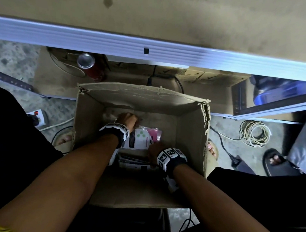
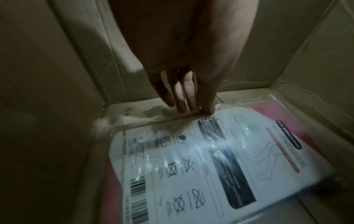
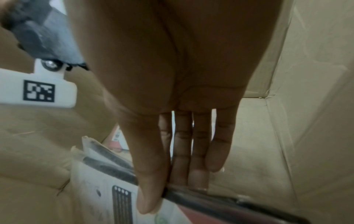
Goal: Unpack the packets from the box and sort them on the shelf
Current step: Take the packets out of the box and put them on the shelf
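Observation:
An open cardboard box (image 1: 190, 131) stands on the floor in front of the shelf (image 1: 144, 44). A clear-wrapped packet (image 1: 142, 138) with a white printed card and a pink backing lies on top inside it. My left hand (image 1: 134, 124) reaches down to the packet's far edge, and in the left wrist view the left hand (image 2: 191, 109) pinches the clear plastic rim of the packet (image 2: 191, 159). My right hand (image 3: 172, 194) grips the near edge of the same packet (image 3: 118, 201), thumb on top and fingers behind. More packets (image 1: 131, 160) lie underneath.
A red can (image 1: 90, 66) and flat cartons (image 1: 196, 75) sit on the low shelf level behind the box. A coiled cable (image 1: 255, 133), a black power cord (image 1: 224, 147) and a power strip (image 1: 38, 117) lie on the floor. Another person's sandalled foot (image 1: 275, 159) stands at right.

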`<state>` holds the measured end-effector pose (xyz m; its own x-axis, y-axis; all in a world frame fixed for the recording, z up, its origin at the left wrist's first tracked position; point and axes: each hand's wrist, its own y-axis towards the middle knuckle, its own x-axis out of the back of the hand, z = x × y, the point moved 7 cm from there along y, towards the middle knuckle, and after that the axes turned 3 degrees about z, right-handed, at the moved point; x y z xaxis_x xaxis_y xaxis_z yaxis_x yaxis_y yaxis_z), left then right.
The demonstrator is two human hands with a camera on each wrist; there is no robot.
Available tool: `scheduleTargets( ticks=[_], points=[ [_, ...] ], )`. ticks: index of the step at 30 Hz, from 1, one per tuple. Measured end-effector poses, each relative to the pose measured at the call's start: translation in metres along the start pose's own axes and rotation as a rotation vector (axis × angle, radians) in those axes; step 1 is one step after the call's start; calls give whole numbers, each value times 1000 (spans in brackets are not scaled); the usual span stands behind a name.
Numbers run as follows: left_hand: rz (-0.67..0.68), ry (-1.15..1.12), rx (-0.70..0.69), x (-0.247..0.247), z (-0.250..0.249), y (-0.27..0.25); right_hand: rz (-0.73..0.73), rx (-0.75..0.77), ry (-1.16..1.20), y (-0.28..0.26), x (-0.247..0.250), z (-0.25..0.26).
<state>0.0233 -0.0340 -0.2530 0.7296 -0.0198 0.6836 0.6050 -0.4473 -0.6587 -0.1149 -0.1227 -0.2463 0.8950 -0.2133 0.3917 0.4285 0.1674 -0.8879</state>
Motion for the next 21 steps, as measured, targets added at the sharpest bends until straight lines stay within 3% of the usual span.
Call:
scheduleTargets(
  ticks=[6,16,21],
  points=[
    [60,77,-42,-10,1,5,-7,16,18,2,-1,-3],
    [26,107,-120,2,-11,-9,-53,34,-32,2,-2,-2],
    [51,117,-108,16,-27,-23,-35,-64,57,-3,6,-9]
  ],
)
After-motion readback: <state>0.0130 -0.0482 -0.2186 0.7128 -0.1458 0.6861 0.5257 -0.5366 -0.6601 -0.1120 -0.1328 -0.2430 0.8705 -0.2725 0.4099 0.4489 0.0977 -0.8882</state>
